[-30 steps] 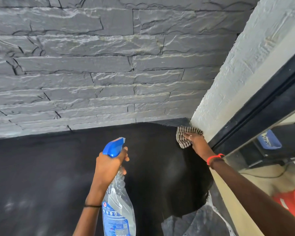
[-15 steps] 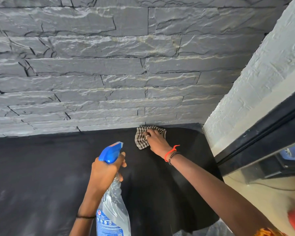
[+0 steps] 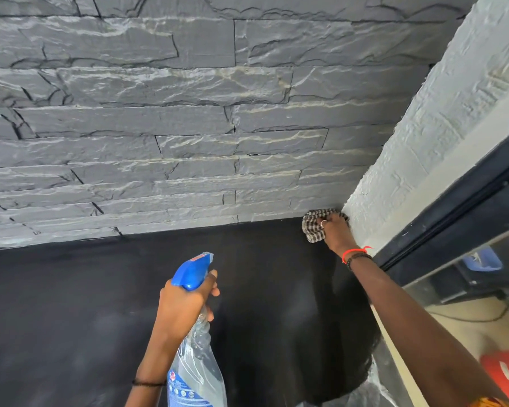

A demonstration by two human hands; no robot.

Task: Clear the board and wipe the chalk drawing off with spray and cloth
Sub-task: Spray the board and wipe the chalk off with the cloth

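Observation:
The black chalkboard (image 3: 106, 312) fills the lower part of the wall, with faint chalk haze on its left half and a darker, wet-looking stretch on its right. My left hand (image 3: 182, 309) grips the neck of a clear spray bottle (image 3: 194, 374) with a blue trigger head, held in front of the board's middle. My right hand (image 3: 334, 230) presses a checked cloth (image 3: 312, 227) against the board's top right corner, next to the white pillar. No drawing lines are visible.
Grey stacked-stone wall (image 3: 188, 127) runs above the board. A white textured pillar (image 3: 423, 127) and a dark door frame (image 3: 459, 218) close off the right. A red object (image 3: 506, 374) sits on the floor at lower right.
My right hand swept the cloth along the board's top edge from the right corner to the middle and back to the corner. The left hand kept the bottle nearly still.

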